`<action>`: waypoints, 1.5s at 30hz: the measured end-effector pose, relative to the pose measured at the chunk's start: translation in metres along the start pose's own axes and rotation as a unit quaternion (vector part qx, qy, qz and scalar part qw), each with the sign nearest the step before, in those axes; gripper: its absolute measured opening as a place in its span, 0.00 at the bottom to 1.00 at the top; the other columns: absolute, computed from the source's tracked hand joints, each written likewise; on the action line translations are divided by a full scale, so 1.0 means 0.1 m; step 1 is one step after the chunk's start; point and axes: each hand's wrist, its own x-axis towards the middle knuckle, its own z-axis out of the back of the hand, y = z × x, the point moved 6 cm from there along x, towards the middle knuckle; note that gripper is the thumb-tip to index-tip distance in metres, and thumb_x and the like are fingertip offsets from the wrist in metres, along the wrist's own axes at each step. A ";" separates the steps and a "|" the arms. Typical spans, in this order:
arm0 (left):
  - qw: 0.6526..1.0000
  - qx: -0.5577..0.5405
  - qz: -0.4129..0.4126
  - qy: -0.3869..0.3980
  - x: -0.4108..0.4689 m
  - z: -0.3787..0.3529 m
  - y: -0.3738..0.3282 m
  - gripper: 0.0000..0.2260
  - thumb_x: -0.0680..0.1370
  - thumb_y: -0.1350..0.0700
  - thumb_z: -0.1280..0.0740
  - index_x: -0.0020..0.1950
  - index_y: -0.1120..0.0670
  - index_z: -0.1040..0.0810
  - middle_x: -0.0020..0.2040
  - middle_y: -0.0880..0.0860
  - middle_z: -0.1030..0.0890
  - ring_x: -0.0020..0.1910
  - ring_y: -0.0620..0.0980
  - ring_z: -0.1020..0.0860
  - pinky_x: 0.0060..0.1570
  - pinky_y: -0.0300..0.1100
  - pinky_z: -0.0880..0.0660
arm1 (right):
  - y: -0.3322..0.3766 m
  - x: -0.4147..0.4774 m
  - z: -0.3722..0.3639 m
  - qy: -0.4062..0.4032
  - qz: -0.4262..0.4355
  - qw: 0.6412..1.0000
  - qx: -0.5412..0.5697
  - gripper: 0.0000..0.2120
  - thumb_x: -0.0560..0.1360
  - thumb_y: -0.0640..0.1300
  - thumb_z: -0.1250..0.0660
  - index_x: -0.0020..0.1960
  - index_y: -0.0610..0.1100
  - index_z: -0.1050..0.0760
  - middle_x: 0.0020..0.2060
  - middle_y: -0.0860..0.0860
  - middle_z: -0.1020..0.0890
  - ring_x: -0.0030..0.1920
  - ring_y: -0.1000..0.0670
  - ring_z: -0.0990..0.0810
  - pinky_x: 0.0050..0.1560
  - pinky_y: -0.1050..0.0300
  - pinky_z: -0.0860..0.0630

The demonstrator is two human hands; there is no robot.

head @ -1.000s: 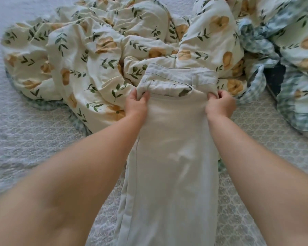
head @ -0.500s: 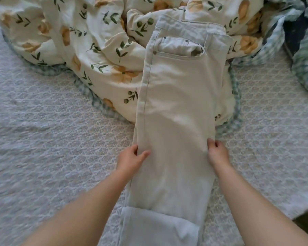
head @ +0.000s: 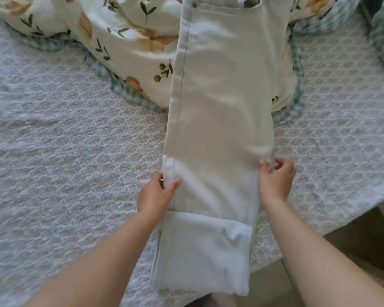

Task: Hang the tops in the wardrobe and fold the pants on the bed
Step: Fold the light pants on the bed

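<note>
On the bed: the pants [head: 220, 107] lie lengthwise down the middle of the bed [head: 53, 151], legs stacked one on the other. The waist end [head: 226, 12] is at 12 o'clock, resting on the flowered duvet [head: 124, 36], and the leg end is at 6 o'clock by the mattress edge.
Turned-back end [head: 202, 251]: the lowest stretch of the legs seems already doubled up over itself, with its crease toward 6 o'clock.
Left hand [head: 154, 196]: at the 9 o'clock edge of the pants, it pinches the side seam, thumb on top and fingers tucked under.
Right hand [head: 276, 180]: at the 3 o'clock edge, its fingers curl around the fabric with the thumb laid on top (the hold looks light).
Change: a second ago both hands held the waistband, and half a second ago they were at mid-thigh. Now they sit lower, just above the turned-back end — they have run down both edges toward 6 o'clock.
Meaning: the legs look straightened and aligned, so the pants are ready for a further fold — probably this lower part carried up toward 12 o'clock.
Remaining: no tops or wardrobe are in view, so that half of the job cannot be judged.
</note>
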 end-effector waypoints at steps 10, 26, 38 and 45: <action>0.999 0.047 0.007 -0.002 -0.43 -0.03 0.42 0.09 0.80 0.48 0.41 0.49 0.50 0.24 0.45 0.52 0.21 0.44 0.54 0.24 0.41 0.44 0.29 | -0.97 -1.37 -0.05 0.202 -0.006 0.965 -0.167 0.24 0.74 0.60 0.38 0.61 0.43 0.28 0.56 0.48 0.23 0.56 0.44 0.24 0.54 0.51 0.27; 0.805 0.441 -0.393 0.057 -1.06 -0.45 0.65 0.27 0.79 0.44 0.54 0.77 0.48 0.52 0.78 0.49 0.55 0.76 0.50 0.60 0.72 0.53 0.66 | -0.64 -1.81 0.01 0.084 0.407 0.859 -0.298 0.29 0.69 0.56 0.36 0.67 0.45 0.33 0.64 0.42 0.28 0.63 0.40 0.29 0.61 0.45 0.35; 0.708 0.560 -0.381 0.201 -0.85 -0.22 0.71 0.40 0.77 0.44 0.44 0.71 0.48 0.75 0.73 0.48 0.74 0.72 0.48 0.72 0.72 0.55 0.67 | -1.16 -1.74 0.07 0.308 0.480 0.649 -0.504 0.69 0.48 0.60 0.20 0.76 0.42 0.55 0.75 0.42 0.57 0.76 0.45 0.62 0.72 0.43 0.67; 0.713 0.563 -0.384 0.163 -0.82 -0.35 0.86 0.49 0.75 0.39 0.38 0.67 0.48 0.81 0.67 0.49 0.80 0.68 0.49 0.78 0.73 0.59 0.64 | -1.35 -1.66 0.05 0.221 0.546 0.698 -0.408 0.58 0.58 0.39 0.24 0.77 0.46 0.57 0.77 0.48 0.57 0.76 0.49 0.60 0.73 0.43 0.55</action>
